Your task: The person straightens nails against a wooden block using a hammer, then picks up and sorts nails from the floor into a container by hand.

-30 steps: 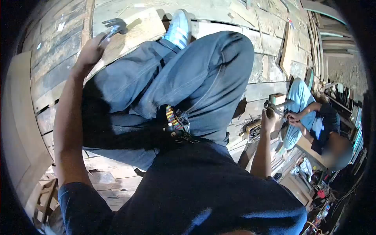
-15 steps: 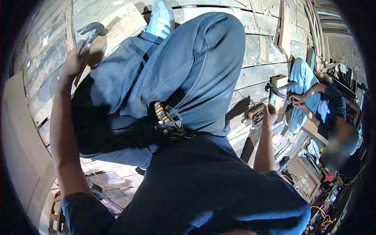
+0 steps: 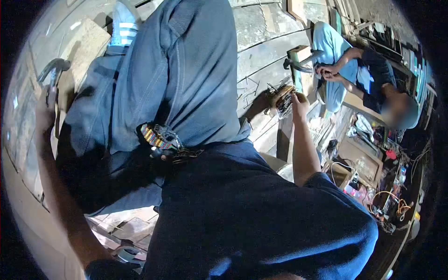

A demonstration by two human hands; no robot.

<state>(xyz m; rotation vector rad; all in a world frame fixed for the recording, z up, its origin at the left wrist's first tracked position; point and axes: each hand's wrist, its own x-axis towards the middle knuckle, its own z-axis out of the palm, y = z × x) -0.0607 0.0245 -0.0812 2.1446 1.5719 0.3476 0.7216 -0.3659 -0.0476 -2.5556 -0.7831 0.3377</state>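
My left hand [image 3: 45, 114] is closed around the handle of a claw hammer [image 3: 55, 70], its dark head pointing up at the far left, beside my bent leg [image 3: 93, 107]. On the other side, my right hand [image 3: 299, 103] grips a small open container of nails [image 3: 283, 103], held low over the floorboards. Its fingers partly cover the container. Loose nails [image 3: 247, 88] lie scattered on the boards beside it. A beaded band [image 3: 153, 136] with metal chains hangs at my waist.
A co-worker [image 3: 368, 79] sits at the right, hands around a dark curved metal tool [image 3: 305, 65] by an upright wooden block [image 3: 297, 70]. Behind are a framed panel [image 3: 359, 156], an orange cable [image 3: 401, 207] and clutter. A roll of tape [image 3: 128, 254] lies lower left; a board [image 3: 84, 49] lies near my shoe.
The view has swung, so most things sit further left and, at the right, higher. The loose nails, hidden before behind my knee, now show. Both hands keep their holds.
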